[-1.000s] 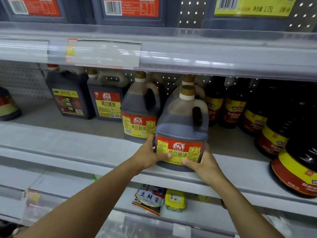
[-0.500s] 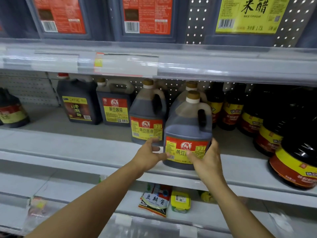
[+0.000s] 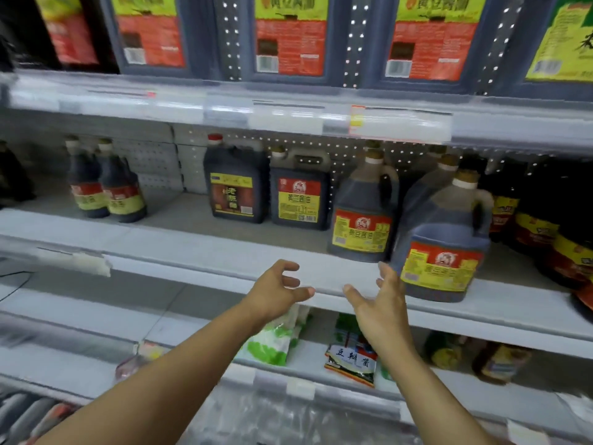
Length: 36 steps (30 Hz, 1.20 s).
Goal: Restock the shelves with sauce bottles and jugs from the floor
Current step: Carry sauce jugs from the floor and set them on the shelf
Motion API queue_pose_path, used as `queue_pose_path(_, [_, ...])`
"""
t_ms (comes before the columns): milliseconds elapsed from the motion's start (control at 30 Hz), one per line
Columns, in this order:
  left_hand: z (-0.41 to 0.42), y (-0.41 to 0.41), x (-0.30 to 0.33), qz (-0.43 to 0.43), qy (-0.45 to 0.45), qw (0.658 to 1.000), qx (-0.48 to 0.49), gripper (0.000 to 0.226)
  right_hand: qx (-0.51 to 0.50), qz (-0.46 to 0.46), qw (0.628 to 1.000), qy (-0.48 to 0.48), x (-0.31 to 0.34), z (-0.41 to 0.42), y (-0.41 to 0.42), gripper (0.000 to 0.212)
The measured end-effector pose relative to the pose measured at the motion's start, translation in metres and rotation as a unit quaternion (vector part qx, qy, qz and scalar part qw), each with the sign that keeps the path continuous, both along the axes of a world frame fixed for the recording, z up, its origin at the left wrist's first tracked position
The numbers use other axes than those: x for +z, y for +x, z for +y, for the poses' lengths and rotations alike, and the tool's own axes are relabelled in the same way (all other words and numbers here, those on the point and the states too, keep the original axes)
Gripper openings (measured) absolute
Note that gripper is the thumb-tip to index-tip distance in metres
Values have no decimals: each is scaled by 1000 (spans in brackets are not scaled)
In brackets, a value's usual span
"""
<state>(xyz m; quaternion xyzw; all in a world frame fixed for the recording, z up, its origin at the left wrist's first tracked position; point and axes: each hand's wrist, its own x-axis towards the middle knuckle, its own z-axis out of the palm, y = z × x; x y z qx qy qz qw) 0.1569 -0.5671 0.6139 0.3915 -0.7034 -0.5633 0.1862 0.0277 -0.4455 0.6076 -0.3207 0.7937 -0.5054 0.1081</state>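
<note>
Grey shop shelf (image 3: 199, 248) carries a dark soy-sauce jug with red-yellow label (image 3: 441, 242) near its front edge; left hand (image 3: 277, 292) and right hand (image 3: 382, 305) hover empty, fingers spread, just beside it.

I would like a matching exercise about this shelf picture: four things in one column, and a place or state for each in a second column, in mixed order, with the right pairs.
Things:
1. Round dark soy sauce jug with tan cap and red-yellow label
2. Square dark jug with red cap
3. Left hand
4. Flat sauce packet with black characters

Places or states:
A. On the lower shelf, under the hands
B. Open, holding nothing, in front of the shelf edge
C. At the front edge of the middle shelf, beside the right hand
D. At the back of the middle shelf, against the pegboard

Pairs: 1-C, 2-D, 3-B, 4-A
</note>
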Motion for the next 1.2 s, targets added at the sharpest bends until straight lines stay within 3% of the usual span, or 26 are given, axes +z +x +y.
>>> queue_pose_path(300, [-34,180,-22,-19,14,989,147,47,160,-5,986,39,-24,-74,149,66])
queue_pose_path(667, [-51,371,-73,-51,69,936,341,42,394,-12,912,114,-67,-163,314,66])
queue_pose_path(967, [-92,459,-135,-71,141,870,466,40,502,-14,847,176,-135,-261,407,58])
queue_pose_path(1200, [-150,483,-190,-57,197,831,517,47,561,-12,790,247,-202,-340,449,68])
